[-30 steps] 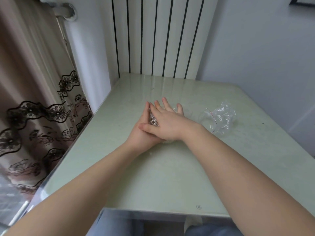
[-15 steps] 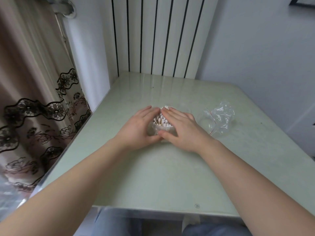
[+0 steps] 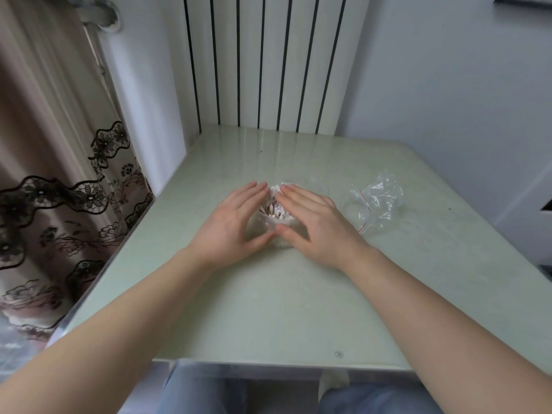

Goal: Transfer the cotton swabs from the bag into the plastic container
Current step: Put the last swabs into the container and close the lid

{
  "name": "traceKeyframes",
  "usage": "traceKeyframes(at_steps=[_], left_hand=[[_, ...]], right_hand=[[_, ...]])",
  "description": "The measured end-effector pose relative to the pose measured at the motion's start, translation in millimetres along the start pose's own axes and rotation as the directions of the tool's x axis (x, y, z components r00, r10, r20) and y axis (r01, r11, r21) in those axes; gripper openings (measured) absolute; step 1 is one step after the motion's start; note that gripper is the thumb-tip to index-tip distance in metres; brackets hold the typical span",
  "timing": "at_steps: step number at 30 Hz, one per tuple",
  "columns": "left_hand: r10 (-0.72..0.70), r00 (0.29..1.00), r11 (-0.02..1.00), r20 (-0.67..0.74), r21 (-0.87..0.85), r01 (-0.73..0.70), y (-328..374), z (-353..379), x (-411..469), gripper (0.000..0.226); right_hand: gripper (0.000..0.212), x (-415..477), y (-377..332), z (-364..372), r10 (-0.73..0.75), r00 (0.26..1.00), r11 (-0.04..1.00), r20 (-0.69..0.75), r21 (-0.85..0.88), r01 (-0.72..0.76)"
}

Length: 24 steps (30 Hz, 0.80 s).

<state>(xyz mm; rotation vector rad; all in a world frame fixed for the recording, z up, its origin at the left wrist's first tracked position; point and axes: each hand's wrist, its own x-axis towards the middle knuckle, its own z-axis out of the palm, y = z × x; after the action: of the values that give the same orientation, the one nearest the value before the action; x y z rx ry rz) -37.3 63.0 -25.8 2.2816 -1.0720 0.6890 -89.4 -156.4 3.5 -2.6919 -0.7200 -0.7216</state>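
While cupping plastic container (image 3: 264, 224) of cotton swabs (image 3: 276, 210) on tabletop (image 3: 268, 309), left hand (image 3: 230, 224) and right hand (image 3: 318, 227) with fingers (image 3: 298, 195) straight, together.
Pale green and glossy; crumpled clear bag (image 3: 377, 201) near right hand; striped radiator (image 3: 265, 61) behind, lace-trimmed curtain (image 3: 59, 180) left.

The left hand (image 3: 230, 222) and right hand (image 3: 316, 225) cover both sides of the plastic container (image 3: 266, 226), so only its near wall and a patch of cotton swabs (image 3: 276, 210) show between them. Whether any swabs lie in the crumpled clear bag (image 3: 377, 201) cannot be told. The round mark (image 3: 338, 354) near the table (image 3: 268, 309) front edge is too small to read.
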Motion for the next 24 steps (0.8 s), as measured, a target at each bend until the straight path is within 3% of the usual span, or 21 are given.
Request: traceKeyframes(at_steps=[2, 9, 12, 15, 17, 19, 22, 24], left_hand=[[0.037, 0.999, 0.999, -0.015, 0.014, -0.037, -2.7, 1.5, -1.9, 0.066], [0.017, 1.0, 1.0, -0.007, -0.019, -0.017, -0.4, 5.2, -1.0, 0.059], [-0.015, 1.0, 0.999, -0.008, -0.05, 0.015, 4.4, 2.8, -1.6, 0.06], [-0.099, 0.995, 0.989, 0.008, -0.106, 0.1, 10.7, 1.5, -1.4, 0.07], [-0.199, 0.98, 0.963, 0.014, -0.185, 0.198, 13.2, 1.9, 1.7, 0.073], [-0.302, 0.953, 0.918, 0.006, -0.268, 0.293, 12.5, 2.4, 6.4, 0.068], [-0.415, 0.909, 0.836, 0.038, -0.379, 0.397, 11.1, 5.7, 12.7, 0.068], [-0.465, 0.883, 0.782, 0.058, -0.44, 0.441, 9.1, 9.5, 15.5, 0.074]], right_hand=[[0.056, -6.0, 3.3, 6.3, -0.062, 0.996, 0.996, -0.057, -0.069, 0.058], [0.063, 3.9, -8.2, 8.7, 0.075, 0.995, 0.987, 0.071, -0.144, -0.064], [0.062, -0.9, -7.0, 8.0, 0.083, 0.994, 0.996, 0.073, -0.022, -0.082], [0.048, -9.5, -0.5, 7.1, 0.105, 0.991, 0.984, -0.082, 0.152, -0.092], [0.045, -10.4, 7.4, 6.6, 0.245, 0.943, 0.948, -0.226, 0.257, -0.185], [0.041, -5.8, 19.8, 4.9, 0.429, 0.864, 0.884, -0.265, 0.322, -0.34], [0.034, 2.7, 45.8, 5.9, 0.618, 0.778, 0.77, -0.117, 0.292, -0.568], [0.04, 7.6, 59.9, 8.7, 0.635, 0.773, 0.76, 0.016, 0.169, -0.628]])
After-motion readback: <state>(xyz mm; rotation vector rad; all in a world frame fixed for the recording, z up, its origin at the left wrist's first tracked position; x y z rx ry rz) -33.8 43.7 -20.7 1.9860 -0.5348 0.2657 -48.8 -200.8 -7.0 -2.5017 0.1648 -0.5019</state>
